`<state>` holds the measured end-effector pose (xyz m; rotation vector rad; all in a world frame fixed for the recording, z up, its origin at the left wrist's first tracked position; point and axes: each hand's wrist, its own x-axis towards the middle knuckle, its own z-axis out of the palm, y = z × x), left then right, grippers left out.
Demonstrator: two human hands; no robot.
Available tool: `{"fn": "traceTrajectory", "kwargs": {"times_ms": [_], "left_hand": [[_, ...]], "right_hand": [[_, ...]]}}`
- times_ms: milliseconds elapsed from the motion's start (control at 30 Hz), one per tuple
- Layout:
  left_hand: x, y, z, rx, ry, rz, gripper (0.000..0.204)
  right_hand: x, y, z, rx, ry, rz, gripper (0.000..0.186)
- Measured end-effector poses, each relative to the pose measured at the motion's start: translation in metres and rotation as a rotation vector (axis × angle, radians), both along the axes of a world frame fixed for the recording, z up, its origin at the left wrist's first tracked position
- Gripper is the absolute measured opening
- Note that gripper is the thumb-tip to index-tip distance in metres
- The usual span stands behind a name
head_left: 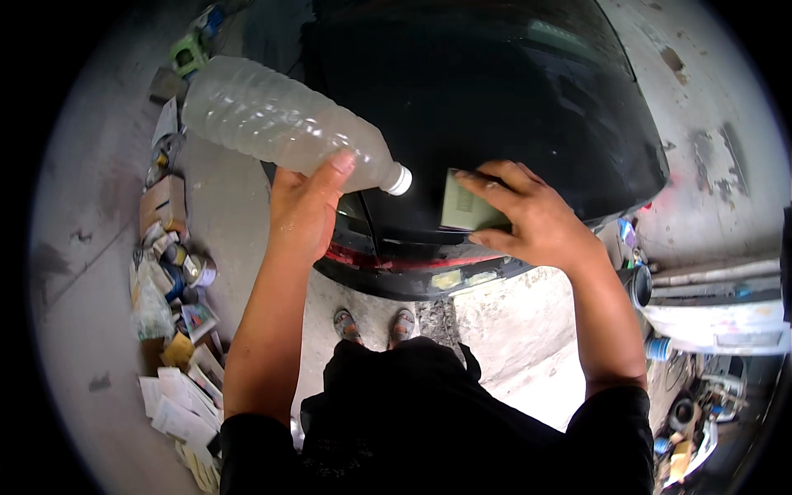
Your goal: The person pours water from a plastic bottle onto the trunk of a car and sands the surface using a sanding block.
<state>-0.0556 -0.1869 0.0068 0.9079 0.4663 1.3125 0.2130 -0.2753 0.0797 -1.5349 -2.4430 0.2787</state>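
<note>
Left hand (pixel 305 206): closed around the shoulder of a translucent ribbed bottle (pixel 272 115), thumb laid along the near side, remaining fingers mostly hidden behind it. The bottle is tilted, its base raised up and left of that grip, its white cap (pixel 401 181) low and just to the right of it. Whether the bottle contains liquid cannot be told.

Right hand (pixel 536 210): gripping a flat pale-green pad (pixel 466 206) — fingers bent over its right part, thumb at the near edge. The pad lies left of the knuckles, against the dark car panel (pixel 495 107), well apart from the cap. The panel extends beyond both grips.

Nearer the wearer than the right-hand grip, a red strip (pixel 355 257) crosses the car's rear; pale patches (pixel 446 280) mark the bumper below it. Farther left of the left-hand grip — floor clutter, including a cardboard box (pixel 163 205) and a green stool (pixel 188 54).
</note>
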Motion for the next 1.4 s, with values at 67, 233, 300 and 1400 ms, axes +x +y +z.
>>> {"fn": "traceTrajectory", "kwargs": {"times_ms": [67,233,300,1400], "left_hand": [[-0.001,-0.011,-0.003,-0.080,-0.084,0.074,0.045],[-0.007,-0.036,-0.013,-0.064,-0.041,0.180,0.046],[-0.006,-0.044,-0.014,-0.064,-0.049,0.203,0.046],[0.005,-0.056,-0.013,-0.026,0.045,0.268,0.047]], "right_hand": [[0.002,0.011,-0.012,0.045,-0.063,0.086,0.060],[0.005,0.026,-0.021,0.066,-0.092,0.234,0.053],[0.004,0.026,-0.025,0.062,-0.118,0.259,0.051],[-0.001,0.031,-0.036,0.068,-0.135,0.311,0.041]]}}
